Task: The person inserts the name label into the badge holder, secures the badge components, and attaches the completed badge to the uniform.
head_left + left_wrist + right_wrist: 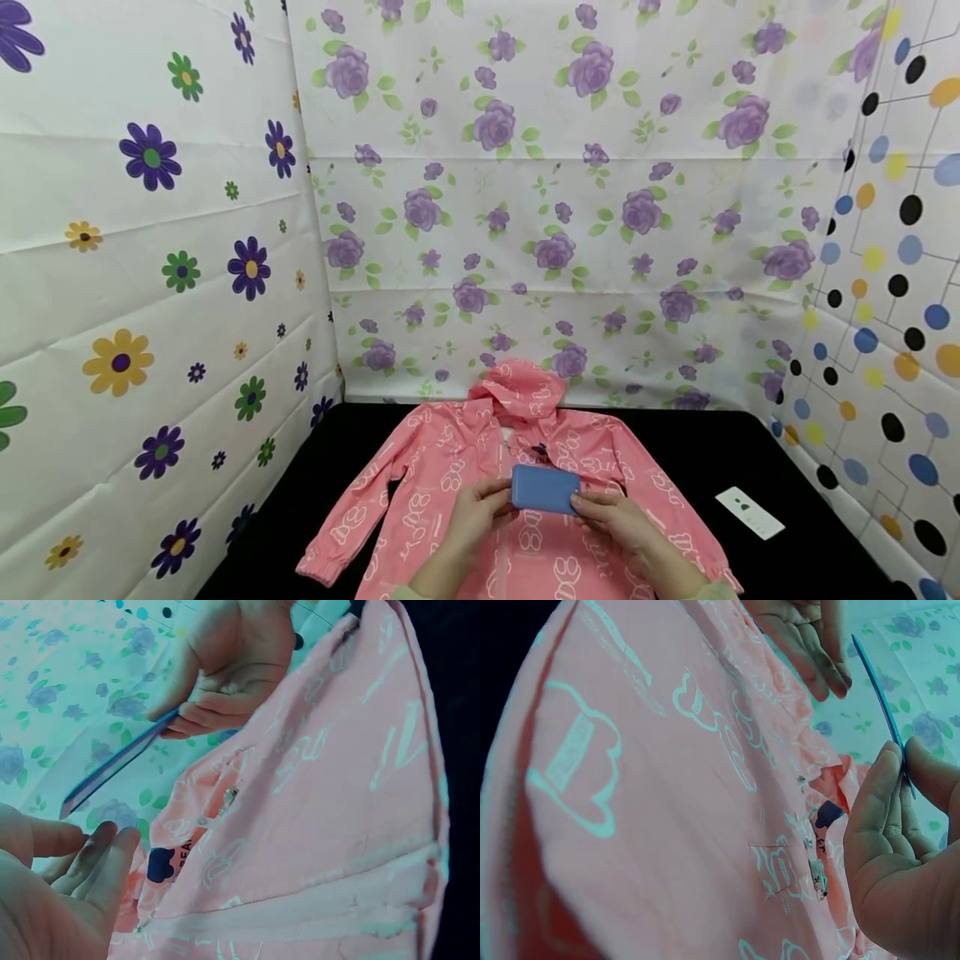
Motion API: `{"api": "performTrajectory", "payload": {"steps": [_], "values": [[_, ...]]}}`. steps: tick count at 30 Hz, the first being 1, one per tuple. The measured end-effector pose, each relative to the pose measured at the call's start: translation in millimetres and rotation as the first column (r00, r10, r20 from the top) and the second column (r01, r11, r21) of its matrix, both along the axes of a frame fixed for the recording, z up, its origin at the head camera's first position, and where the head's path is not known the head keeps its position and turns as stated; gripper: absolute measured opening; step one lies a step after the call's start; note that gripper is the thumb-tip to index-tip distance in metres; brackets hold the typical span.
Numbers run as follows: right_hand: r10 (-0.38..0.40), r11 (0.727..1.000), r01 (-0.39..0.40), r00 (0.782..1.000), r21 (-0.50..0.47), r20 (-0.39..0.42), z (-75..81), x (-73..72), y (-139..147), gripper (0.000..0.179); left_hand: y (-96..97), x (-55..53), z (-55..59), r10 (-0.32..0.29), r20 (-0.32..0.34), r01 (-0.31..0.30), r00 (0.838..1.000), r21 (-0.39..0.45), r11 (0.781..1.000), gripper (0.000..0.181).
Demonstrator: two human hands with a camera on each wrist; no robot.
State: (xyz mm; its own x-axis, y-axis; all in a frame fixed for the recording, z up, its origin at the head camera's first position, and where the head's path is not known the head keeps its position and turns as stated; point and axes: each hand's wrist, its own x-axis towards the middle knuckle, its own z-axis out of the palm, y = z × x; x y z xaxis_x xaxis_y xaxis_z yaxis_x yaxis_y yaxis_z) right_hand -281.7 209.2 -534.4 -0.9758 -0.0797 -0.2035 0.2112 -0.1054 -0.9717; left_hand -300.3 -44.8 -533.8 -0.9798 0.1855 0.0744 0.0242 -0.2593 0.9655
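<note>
A thin blue rectangular slab (546, 489) with rounded corners is held up above a pink hooded jacket (427, 500). My right hand (611, 521) pinches its right end between thumb and fingers; the right wrist view shows the slab (881, 697) nearly edge-on. My left hand (480, 508) is at the slab's other end, fingers fairly straight. A small gap shows between the left hand (67, 877) and the slab (112, 765) in the left wrist view. Beneath both hands the jacket lies spread, hood at the far side, white line drawings over it.
A white card (750, 512) with small dark marks lies right of the jacket on the black table surface (697, 450). Patterned sheets hang on three sides: a rose-print back sheet (555, 208), a daisy-print left sheet (150, 333) and a dotted right sheet (892, 350).
</note>
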Motion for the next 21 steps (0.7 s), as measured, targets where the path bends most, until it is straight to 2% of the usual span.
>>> {"api": "performTrajectory", "payload": {"steps": [4, 11, 15, 21], "values": [[-0.007, 1.0, 0.007, 1.0, 0.023, -0.01, -3.6, 1.4, -0.2, 0.065, -1.5, 1.7, -0.2, -0.036, 0.031, 0.035, 0.999, 0.014, 0.999, 0.037], [0.004, 0.998, 0.0, 0.999, 0.065, -0.053, -6.1, 5.8, 2.4, 0.062, -0.8, 2.6, -1.0, -0.046, 0.095, 0.046, 0.994, 0.003, 0.999, 0.038], [-0.038, 0.995, 0.041, 0.999, 0.096, -0.031, -5.4, 6.8, 2.4, 0.061, -0.9, 3.4, -1.9, -0.058, 0.102, 0.058, 0.993, 0.008, 0.998, 0.039], [-0.09, 0.987, 0.092, 0.996, 0.131, -0.017, -5.1, 6.2, 1.6, 0.05, -1.0, 3.8, -3.6, -0.092, 0.116, 0.087, 0.989, 0.054, 0.995, 0.041]]}}
